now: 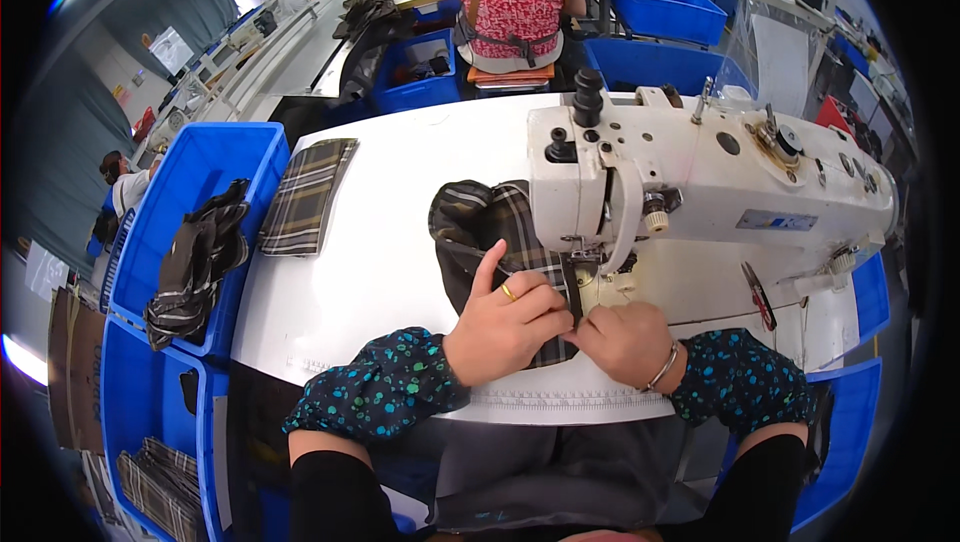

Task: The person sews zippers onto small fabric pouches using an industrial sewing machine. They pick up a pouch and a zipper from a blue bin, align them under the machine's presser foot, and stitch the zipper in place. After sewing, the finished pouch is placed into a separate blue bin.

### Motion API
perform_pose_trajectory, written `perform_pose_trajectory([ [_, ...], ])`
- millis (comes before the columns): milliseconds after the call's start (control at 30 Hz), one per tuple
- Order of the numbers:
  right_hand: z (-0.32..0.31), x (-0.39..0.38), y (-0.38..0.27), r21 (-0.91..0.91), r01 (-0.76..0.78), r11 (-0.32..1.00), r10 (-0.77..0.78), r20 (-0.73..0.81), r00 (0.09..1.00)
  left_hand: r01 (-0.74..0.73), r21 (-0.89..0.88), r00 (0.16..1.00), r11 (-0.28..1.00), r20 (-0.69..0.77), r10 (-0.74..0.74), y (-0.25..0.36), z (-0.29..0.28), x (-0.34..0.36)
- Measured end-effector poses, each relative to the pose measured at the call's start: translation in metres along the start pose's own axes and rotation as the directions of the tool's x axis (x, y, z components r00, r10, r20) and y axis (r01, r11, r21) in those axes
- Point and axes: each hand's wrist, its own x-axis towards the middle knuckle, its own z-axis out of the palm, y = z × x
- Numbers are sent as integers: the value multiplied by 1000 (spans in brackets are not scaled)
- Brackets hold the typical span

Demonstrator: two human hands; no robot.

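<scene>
A dark plaid fabric piece (pixel 511 210), partly folded over with its dark underside showing, lies under the needle end of a white sewing machine (pixel 690 147). My left hand (pixel 512 320), with a ring on one finger, rests over the cloth; its fingers are curled on the fabric edge while one digit points up. Close beside it, my right hand (pixel 632 344) is closed in a pinch at the same edge, just in front of the presser foot. A narrow dark strip (pixel 573 287) runs along that edge towards my fingertips. The fingertips partly hide what they pinch.
A flat plaid panel (pixel 308 197) lies at the table's left. Red-handled thread snips (pixel 760 297) lie right of my right hand. Blue bins (pixel 128 272) with plaid cloth stand at the left. A person in a red patterned top (pixel 520 4) sits ahead.
</scene>
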Motion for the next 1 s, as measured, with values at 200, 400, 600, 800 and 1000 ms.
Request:
perform_pose_trajectory([
  [200,-9,-8,-28,-9,-16,1000,17,213,977,12,6,987,1000,157,-13,8,0,-8],
  [400,-13,-14,-35,-60,43,997,-30,205,978,93,-70,948,993,312,-67,8,1,-4],
  [600,-11,-18,-43,-25,55,998,-52,120,991,82,3,934,997,348,-78,16,-4,-3],
  [800,-4,-22,-49,89,27,996,-36,100,994,48,68,933,997,353,-69,23,-4,1],
  [1000,-2,-18,-47,162,46,986,-72,155,985,26,67,921,997,387,-50,21,-5,1],
])
